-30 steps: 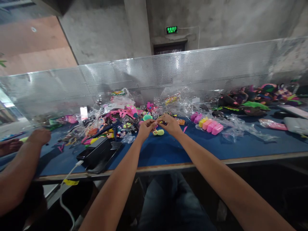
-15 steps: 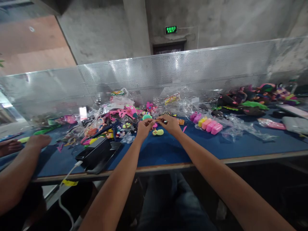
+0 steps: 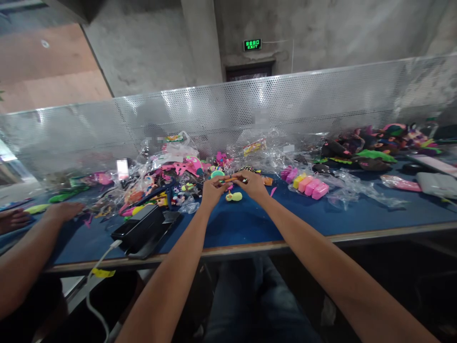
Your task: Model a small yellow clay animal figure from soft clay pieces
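Observation:
Both my arms reach over the blue table (image 3: 250, 224) and meet at its middle. My left hand (image 3: 213, 191) and my right hand (image 3: 254, 185) pinch a small thin piece (image 3: 232, 179) between their fingertips; it is too small to name. A small yellow-green toy (image 3: 234, 196) lies on the table just below my hands. Behind them spreads a heap of bright toys in clear plastic bags (image 3: 171, 171).
A row of pink and yellow blocks (image 3: 307, 186) lies right of my hands, with dark toys (image 3: 360, 152) farther right. A black device (image 3: 141, 229) with a white cable sits front left. Another person's arm (image 3: 39, 243) rests at far left. A perforated metal screen (image 3: 250, 109) backs the table.
My hands have stayed together at the same spot, fingers shifting slightly on the small piece. The other person's hand at left has slid a little rightward along the table.

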### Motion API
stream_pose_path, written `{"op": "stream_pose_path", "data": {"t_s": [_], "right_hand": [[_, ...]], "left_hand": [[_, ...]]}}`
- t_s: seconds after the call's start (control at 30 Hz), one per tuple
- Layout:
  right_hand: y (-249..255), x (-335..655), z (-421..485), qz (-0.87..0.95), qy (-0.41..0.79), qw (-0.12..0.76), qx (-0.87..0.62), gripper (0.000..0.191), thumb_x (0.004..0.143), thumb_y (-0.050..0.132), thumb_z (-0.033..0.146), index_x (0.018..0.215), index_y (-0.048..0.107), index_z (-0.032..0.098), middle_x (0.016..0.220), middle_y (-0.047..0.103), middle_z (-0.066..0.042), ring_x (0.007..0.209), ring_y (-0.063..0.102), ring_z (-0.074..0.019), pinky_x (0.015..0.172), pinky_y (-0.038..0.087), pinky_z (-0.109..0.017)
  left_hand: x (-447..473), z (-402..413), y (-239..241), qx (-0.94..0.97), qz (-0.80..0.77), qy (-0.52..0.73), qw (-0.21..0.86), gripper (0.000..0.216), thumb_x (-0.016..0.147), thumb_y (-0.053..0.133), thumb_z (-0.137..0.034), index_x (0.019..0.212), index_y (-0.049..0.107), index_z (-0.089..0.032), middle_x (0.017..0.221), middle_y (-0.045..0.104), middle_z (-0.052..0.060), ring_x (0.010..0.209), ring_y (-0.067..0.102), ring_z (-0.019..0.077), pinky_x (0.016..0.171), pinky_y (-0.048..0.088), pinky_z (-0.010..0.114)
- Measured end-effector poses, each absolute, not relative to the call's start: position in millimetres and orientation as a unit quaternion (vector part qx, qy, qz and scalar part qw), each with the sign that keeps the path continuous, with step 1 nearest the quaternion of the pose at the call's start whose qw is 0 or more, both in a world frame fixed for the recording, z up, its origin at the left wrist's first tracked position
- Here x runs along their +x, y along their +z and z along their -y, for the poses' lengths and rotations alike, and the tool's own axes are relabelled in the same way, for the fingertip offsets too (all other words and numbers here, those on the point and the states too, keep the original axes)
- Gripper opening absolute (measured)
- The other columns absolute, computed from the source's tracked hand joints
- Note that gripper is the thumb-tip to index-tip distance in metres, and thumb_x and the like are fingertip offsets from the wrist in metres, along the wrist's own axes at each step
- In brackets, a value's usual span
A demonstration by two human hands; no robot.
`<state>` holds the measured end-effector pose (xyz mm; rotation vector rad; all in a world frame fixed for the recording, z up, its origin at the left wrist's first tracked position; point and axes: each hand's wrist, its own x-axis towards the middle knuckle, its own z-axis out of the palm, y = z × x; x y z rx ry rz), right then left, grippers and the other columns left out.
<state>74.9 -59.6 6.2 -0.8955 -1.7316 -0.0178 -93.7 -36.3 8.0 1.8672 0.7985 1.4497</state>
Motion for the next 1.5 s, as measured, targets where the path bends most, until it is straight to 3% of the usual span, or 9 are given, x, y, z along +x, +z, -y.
{"op": "stream_pose_path", "data": {"t_s": [0.5,0.67,1.0,1.3,1.5], "right_hand": [[7.0,75.3,60.7,0.741,-0.02,0.55,-0.384,0.02,0.084,0.059,0.036,0.084,0.07,0.021,0.078,0.067,-0.003,0.074,0.06,-0.0153,0.067,0.046,-0.026],[6.6,74.5,61.5,0.755,0.005,0.549,-0.358,0.02,0.083,0.059,0.03,0.098,0.069,0.021,0.089,0.068,-0.004,0.079,0.061,-0.0161,0.069,0.048,-0.027],[5.8,75.5,59.2,0.761,-0.016,0.543,-0.356,0.014,0.083,0.06,0.029,0.089,0.072,0.023,0.081,0.064,-0.003,0.075,0.059,-0.0153,0.067,0.046,-0.027],[7.7,75.0,63.1,0.756,-0.024,0.541,-0.367,0.016,0.084,0.059,0.028,0.091,0.07,0.019,0.085,0.066,-0.005,0.079,0.06,-0.0162,0.073,0.047,-0.028],[6.9,74.9,63.3,0.764,0.001,0.535,-0.361,0.022,0.082,0.059,0.023,0.102,0.067,0.02,0.097,0.067,-0.005,0.087,0.061,-0.0167,0.077,0.047,-0.028]], "left_hand": [[-94.2,34.8,6.5,0.719,-0.315,0.528,0.325,0.036,0.067,0.072,-0.04,0.093,0.071,-0.014,0.054,0.062,-0.001,0.048,0.057,0.0118,0.045,0.043,0.021],[-93.6,35.3,6.8,0.717,-0.321,0.525,0.327,0.035,0.067,0.072,-0.041,0.091,0.07,-0.015,0.053,0.06,-0.001,0.047,0.057,0.0117,0.044,0.043,0.021],[-92.1,39.1,8.9,0.727,-0.31,0.507,0.345,0.039,0.065,0.071,-0.046,0.086,0.07,-0.012,0.051,0.059,-0.001,0.044,0.053,0.0103,0.044,0.042,0.022],[-92.4,40.8,10.4,0.725,-0.296,0.514,0.351,0.037,0.068,0.069,-0.046,0.086,0.067,-0.013,0.055,0.058,-0.002,0.044,0.052,0.0081,0.044,0.042,0.02],[-92.1,36.6,7.9,0.715,-0.309,0.515,0.357,0.038,0.064,0.072,-0.042,0.088,0.067,-0.013,0.055,0.059,-0.001,0.049,0.056,0.0115,0.048,0.044,0.023]]}}
